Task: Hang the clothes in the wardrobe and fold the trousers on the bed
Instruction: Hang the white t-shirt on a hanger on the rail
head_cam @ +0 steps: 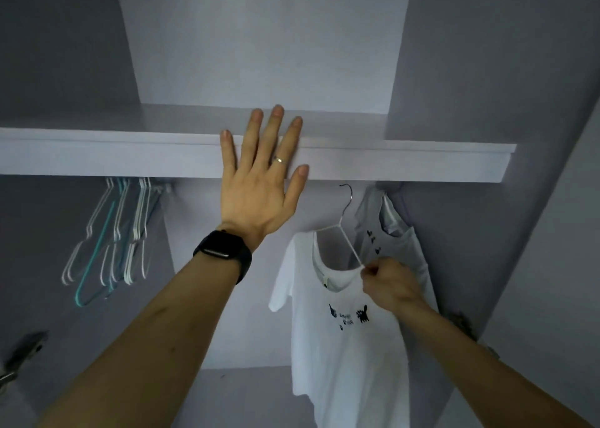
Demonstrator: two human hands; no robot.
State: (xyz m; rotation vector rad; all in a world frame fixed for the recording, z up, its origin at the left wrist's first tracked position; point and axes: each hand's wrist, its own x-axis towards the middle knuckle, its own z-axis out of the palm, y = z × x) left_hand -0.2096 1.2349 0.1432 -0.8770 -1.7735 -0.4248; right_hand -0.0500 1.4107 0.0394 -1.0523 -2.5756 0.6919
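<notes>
A white T-shirt (pixel 344 346) with small black cat prints hangs on a white wire hanger (pixel 344 233), whose metal hook reaches up just under the wardrobe shelf (pixel 130 158). My right hand (pixel 388 286) pinches the hanger's right arm at the shirt's collar. My left hand (pixel 259 181) lies flat with straight fingers against the shelf's front edge; a black watch sits on its wrist. A second pale T-shirt (pixel 386 229) hangs behind, to the right. The rail is hidden behind the shelf edge.
A bunch of several empty white and teal hangers (pixel 113 233) hangs at the left under the shelf. Wardrobe side walls stand left and right, and a door hinge (pixel 22 353) shows at the lower left. The back panel (pixel 253 314) lies between the hangers and shirts.
</notes>
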